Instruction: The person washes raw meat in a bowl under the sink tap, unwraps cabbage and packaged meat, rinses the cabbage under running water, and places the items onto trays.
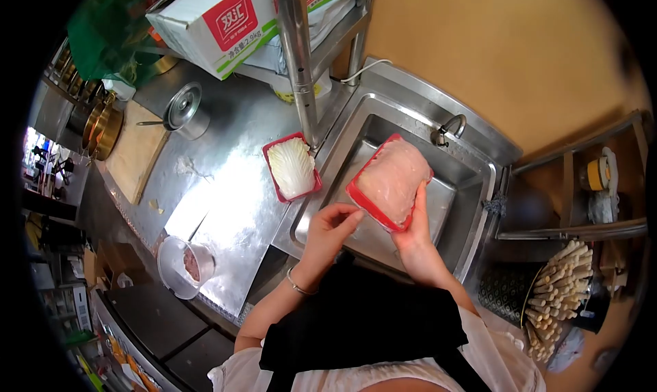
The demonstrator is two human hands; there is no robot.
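Observation:
A red tray of pale pink raw meat (pixel 395 176), shiny on top as if wrapped in film, is tilted above the sink. My right hand (pixel 414 234) grips its near right edge, thumb along the side and fingers underneath. At the tray's near left corner, the thumb and forefinger of my left hand (pixel 335 224) are pinched together. Whether film lies between those fingertips is too small to tell. Left of the sink, a second red tray holding napa cabbage (pixel 292 167) rests on the steel counter.
Below the tray lies the steel sink (pixel 328 207) with its faucet (pixel 449 128). A shelf post (pixel 298 63) rises beside it, carrying a white carton (pixel 212 26). The counter holds a lidded pot (pixel 186 111), a cutting board (pixel 140 142) and a clear tub (pixel 186 267). Pale sticks (pixel 560 293) stand at right.

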